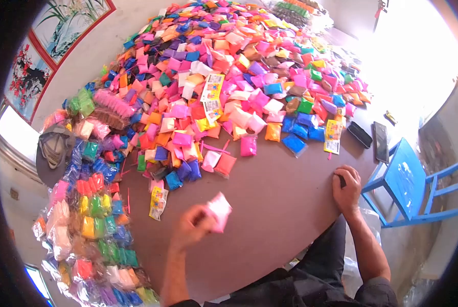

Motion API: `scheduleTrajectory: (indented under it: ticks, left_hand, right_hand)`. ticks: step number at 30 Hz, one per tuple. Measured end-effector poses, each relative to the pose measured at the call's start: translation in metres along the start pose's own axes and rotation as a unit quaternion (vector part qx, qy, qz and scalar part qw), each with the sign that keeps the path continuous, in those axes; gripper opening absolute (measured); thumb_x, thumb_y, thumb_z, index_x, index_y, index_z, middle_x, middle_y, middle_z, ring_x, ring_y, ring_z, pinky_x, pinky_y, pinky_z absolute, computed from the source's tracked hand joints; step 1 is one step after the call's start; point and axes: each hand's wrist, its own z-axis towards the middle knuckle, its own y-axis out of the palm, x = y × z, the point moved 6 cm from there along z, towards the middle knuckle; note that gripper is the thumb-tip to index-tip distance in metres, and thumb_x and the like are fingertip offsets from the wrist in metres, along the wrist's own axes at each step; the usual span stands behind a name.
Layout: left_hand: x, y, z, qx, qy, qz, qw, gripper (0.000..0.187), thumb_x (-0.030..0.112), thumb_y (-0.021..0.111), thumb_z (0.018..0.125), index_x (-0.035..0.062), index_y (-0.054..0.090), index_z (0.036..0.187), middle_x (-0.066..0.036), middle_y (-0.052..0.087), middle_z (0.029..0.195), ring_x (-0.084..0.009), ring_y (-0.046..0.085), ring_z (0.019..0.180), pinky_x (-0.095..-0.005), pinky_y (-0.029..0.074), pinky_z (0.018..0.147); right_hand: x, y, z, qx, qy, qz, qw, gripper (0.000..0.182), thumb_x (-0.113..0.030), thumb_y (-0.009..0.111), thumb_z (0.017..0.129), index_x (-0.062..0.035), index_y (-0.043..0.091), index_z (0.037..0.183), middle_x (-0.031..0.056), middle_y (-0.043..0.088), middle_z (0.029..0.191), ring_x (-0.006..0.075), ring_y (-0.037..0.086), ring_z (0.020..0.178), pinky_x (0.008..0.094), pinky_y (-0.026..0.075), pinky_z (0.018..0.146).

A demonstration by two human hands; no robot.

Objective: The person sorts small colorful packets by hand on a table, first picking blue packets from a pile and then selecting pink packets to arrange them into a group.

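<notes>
A light pink packet (219, 212) is gripped in my left hand (195, 223), held over the brown table (259, 204) and slightly blurred. My right hand (347, 185) rests at the table's right edge with its fingers curled; a small dark thing shows at the fingers, too small to make out. Beyond both hands spreads a large heap of small colourful packets (229, 92). A printed yellow-and-white strip (158, 203) lies on the table just up and left of my left hand.
Bagged rows of packets (96, 225) line the left side, with a grey cap (55, 153) above them. At the right are a black case (360, 135), a phone (380, 142), a small yellow tool (390, 117) and a blue chair (403, 179).
</notes>
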Motion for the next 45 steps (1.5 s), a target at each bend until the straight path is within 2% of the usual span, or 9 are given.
scheduleTrajectory:
  ticks: [6,9,14,16,20,26,32,39,45]
  left_hand:
    - [-0.011,0.045,-0.021,-0.049,-0.054,0.242,0.967,0.045,0.036,0.086,0.092,0.0020,0.076,0.120,-0.010,0.080,0.092,-0.0172,0.070,0.071,-0.0352,0.058,0.073]
    - [0.023,0.032,-0.013,0.021,-0.022,0.439,0.898,0.056,0.053,0.084,0.088,0.0067,0.077,0.119,-0.016,0.079,0.100,-0.0316,0.078,0.092,-0.0445,0.060,0.081]
    - [0.091,0.034,0.074,0.102,0.067,0.500,0.857,0.056,0.044,0.087,0.086,0.0033,0.074,0.122,-0.015,0.077,0.103,-0.0280,0.074,0.088,-0.0409,0.059,0.080]
    - [0.100,0.038,0.130,0.150,0.198,0.507,0.826,0.061,0.044,0.085,0.087,0.0041,0.071,0.131,-0.016,0.076,0.118,-0.0324,0.074,0.105,-0.0446,0.058,0.092]
    - [0.120,0.048,0.232,0.139,0.216,0.490,0.833,0.087,0.050,0.083,0.087,0.0058,0.052,0.155,-0.020,0.059,0.153,-0.0392,0.058,0.140,-0.0492,0.050,0.114]
    - [0.119,0.051,0.324,0.175,0.237,0.559,0.775,0.082,0.056,0.077,0.089,0.0101,0.055,0.153,-0.021,0.063,0.146,-0.0416,0.065,0.131,-0.0518,0.056,0.106]
    - [0.112,0.048,0.336,0.206,0.344,0.567,0.719,0.035,0.024,0.068,0.093,0.0113,0.071,0.125,-0.020,0.076,0.109,-0.0419,0.074,0.098,-0.0519,0.060,0.084]
    - [0.144,0.026,0.190,0.156,0.228,0.396,0.876,0.036,0.028,0.071,0.102,0.0059,0.073,0.130,-0.016,0.079,0.109,-0.0275,0.077,0.098,-0.0393,0.060,0.086]
    - [0.011,0.006,0.034,0.037,-0.016,0.087,0.995,0.031,0.026,0.070,0.105,-0.0002,0.077,0.121,-0.005,0.077,0.101,-0.0095,0.069,0.092,-0.0286,0.055,0.085]
  right_hand:
    - [0.000,0.000,-0.004,0.011,-0.005,0.010,1.000,0.012,-0.004,0.073,0.086,-0.0028,0.074,0.098,0.0133,0.074,0.111,0.0357,0.069,0.111,0.0469,0.051,0.102]
    - [0.001,-0.002,-0.001,0.009,-0.004,0.013,1.000,0.012,-0.003,0.073,0.086,-0.0028,0.074,0.098,0.0132,0.074,0.111,0.0356,0.069,0.112,0.0473,0.051,0.102]
    - [0.000,-0.004,0.000,0.010,0.000,0.020,1.000,0.012,-0.002,0.074,0.085,-0.0030,0.074,0.097,0.0128,0.074,0.111,0.0355,0.068,0.112,0.0475,0.051,0.103]
    - [0.002,-0.003,-0.001,0.010,0.003,0.021,1.000,0.012,-0.002,0.074,0.085,-0.0031,0.073,0.097,0.0126,0.074,0.110,0.0355,0.068,0.112,0.0473,0.051,0.103]
    - [0.004,-0.002,0.001,0.020,-0.001,0.020,1.000,0.010,-0.002,0.075,0.084,-0.0053,0.074,0.094,0.0098,0.074,0.107,0.0343,0.069,0.110,0.0471,0.051,0.101]
    - [0.000,-0.006,0.005,0.010,0.008,0.021,1.000,0.009,-0.002,0.074,0.086,-0.0040,0.073,0.094,0.0118,0.074,0.107,0.0354,0.069,0.111,0.0473,0.051,0.102]
    - [0.002,-0.004,0.004,0.007,0.010,0.025,1.000,0.010,-0.001,0.074,0.086,-0.0030,0.073,0.096,0.0121,0.074,0.108,0.0355,0.069,0.110,0.0464,0.051,0.101]
    - [0.001,-0.004,0.003,0.028,-0.006,0.030,0.999,0.008,-0.002,0.075,0.086,-0.0032,0.074,0.094,0.0117,0.075,0.105,0.0342,0.071,0.106,0.0456,0.052,0.099]
    - [0.002,-0.003,0.001,0.024,-0.008,0.025,0.999,0.007,-0.005,0.074,0.088,-0.0030,0.075,0.095,0.0114,0.075,0.106,0.0344,0.071,0.107,0.0461,0.053,0.099]
